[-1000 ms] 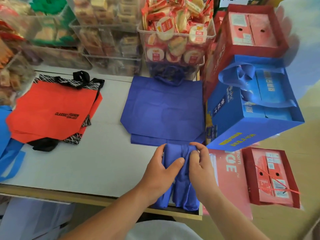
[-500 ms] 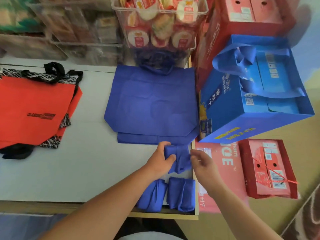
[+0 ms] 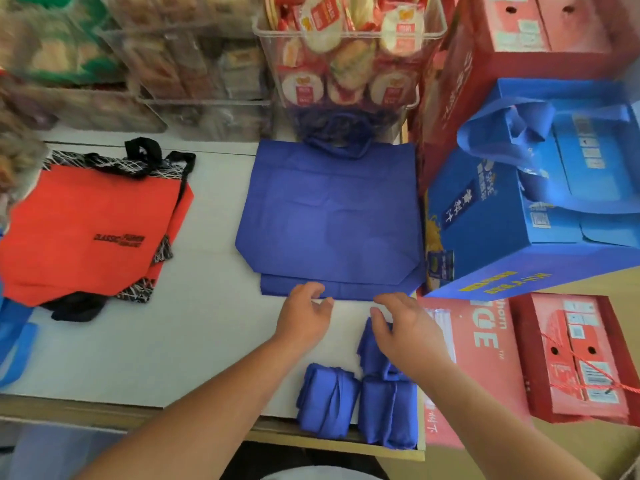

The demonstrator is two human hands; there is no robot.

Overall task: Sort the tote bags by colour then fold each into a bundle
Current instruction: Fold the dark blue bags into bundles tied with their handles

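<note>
A person's left hand (image 3: pixel 304 317) and right hand (image 3: pixel 407 329) hover open, fingers loosely curved and gripping nothing, over a white tabletop (image 3: pixel 156 341). Three folded blue bundles (image 3: pixel 327 400) sit near its front edge, one partly beneath the right hand. Flat blue tote bags (image 3: pixel 329 216) lie just beyond, with red tote bags (image 3: pixel 86 230) well to the left.

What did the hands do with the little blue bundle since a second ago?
The left hand let go of the third blue bundle, which now lies on the table behind the two finished bundles, and moved forward towards the flat blue bags. The right hand is over the bundle, fingers loose; contact is unclear. The flat bags, red bags and finished bundles stayed put.
</note>
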